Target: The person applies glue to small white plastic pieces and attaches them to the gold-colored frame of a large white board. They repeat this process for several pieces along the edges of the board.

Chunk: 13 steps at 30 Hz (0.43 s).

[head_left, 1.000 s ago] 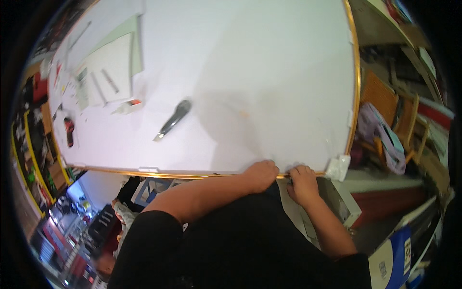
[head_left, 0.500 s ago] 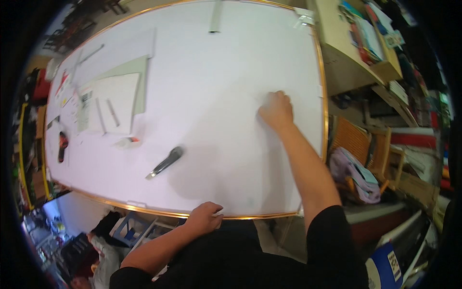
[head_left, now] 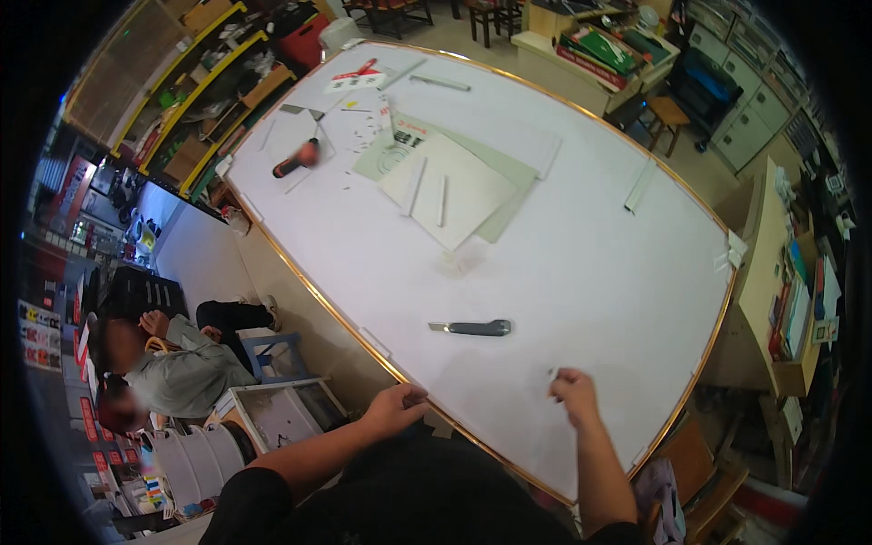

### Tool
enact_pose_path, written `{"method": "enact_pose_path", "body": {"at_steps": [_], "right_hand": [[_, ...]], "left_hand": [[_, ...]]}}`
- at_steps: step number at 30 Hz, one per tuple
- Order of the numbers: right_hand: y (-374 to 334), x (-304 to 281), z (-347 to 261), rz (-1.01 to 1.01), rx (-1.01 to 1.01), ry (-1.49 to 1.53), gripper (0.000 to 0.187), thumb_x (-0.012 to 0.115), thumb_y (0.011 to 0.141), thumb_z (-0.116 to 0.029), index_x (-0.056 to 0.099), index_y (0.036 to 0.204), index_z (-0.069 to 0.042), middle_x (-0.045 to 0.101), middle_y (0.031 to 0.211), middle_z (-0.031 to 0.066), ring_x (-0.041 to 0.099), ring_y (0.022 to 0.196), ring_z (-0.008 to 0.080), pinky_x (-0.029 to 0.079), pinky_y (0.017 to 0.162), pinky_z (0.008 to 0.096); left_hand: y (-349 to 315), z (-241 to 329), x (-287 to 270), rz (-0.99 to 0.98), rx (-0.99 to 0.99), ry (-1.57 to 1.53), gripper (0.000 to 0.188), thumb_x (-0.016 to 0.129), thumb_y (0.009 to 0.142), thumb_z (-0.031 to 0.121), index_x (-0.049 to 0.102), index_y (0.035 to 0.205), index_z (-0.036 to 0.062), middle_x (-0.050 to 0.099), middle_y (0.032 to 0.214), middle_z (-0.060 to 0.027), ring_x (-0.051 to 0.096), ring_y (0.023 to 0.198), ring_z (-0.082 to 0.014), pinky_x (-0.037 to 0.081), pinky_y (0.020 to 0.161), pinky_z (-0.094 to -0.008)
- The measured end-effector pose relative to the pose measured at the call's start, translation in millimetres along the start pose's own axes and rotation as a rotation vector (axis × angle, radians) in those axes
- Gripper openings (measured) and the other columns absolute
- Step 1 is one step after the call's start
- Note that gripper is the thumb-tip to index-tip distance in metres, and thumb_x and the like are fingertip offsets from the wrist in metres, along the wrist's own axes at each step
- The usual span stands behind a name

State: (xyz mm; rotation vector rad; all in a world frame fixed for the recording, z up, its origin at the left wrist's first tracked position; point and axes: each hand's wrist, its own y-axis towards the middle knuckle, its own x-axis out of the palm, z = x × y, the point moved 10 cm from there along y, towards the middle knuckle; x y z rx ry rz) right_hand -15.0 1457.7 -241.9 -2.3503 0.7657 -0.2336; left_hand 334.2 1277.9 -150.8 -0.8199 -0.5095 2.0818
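My right hand [head_left: 574, 398] is above the near right part of the white tabletop [head_left: 590, 282], fingers pinched on a small whitish piece [head_left: 552, 373] whose kind I cannot make out. At the table's gold near edge, my left hand [head_left: 396, 409] has its fingers curled together; whatever they may hold is hidden. A dark grey utility knife [head_left: 472, 328] lies in front of my hands, its blade out to the left. Beyond it sits a small, blurred whitish object [head_left: 456, 263].
White boards [head_left: 450, 186] are stacked on a grey-green sheet [head_left: 513, 204], with thin strips on top. A red-and-black tool [head_left: 298, 159] lies far left. A seated person [head_left: 182, 363] is left of the table, near a blue stool [head_left: 275, 368]. Wooden furniture [head_left: 754, 291] stands right.
My view has swung to the left, so the table appears turned. My right hand has come back nearer to me, the small whitish piece now visible in its fingers. My left hand stays by the edge.
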Motion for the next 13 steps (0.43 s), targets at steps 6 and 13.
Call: {"method": "enact_pose_path", "body": {"at_steps": [6, 13], "right_hand": [[-80, 174, -68, -0.393, -0.078, 0.234, 0.011, 0.075, 0.088, -0.003, 0.068, 0.097, -0.003, 0.068, 0.081, 0.0039, 0.061, 0.069, 0.0115, 0.049, 0.063, 0.0263], [-95, 264, -146, -0.312, -0.171, 0.130, 0.010, 0.076, 0.089, -0.005, 0.067, 0.093, -0.003, 0.067, 0.082, 0.0011, 0.060, 0.073, 0.0086, 0.049, 0.067, 0.0241]], "left_hand": [[5, 43, -5, -0.271, 0.104, -0.329, 0.036, 0.075, 0.099, 0.013, 0.064, 0.131, 0.0007, 0.071, 0.121, -0.0093, 0.068, 0.112, -0.0164, 0.055, 0.100, -0.0326], [20, 65, -67, -0.544, 0.339, -0.342, 0.036, 0.075, 0.099, 0.019, 0.065, 0.130, 0.0035, 0.075, 0.112, -0.0079, 0.070, 0.104, -0.0143, 0.057, 0.093, -0.0315]]}}
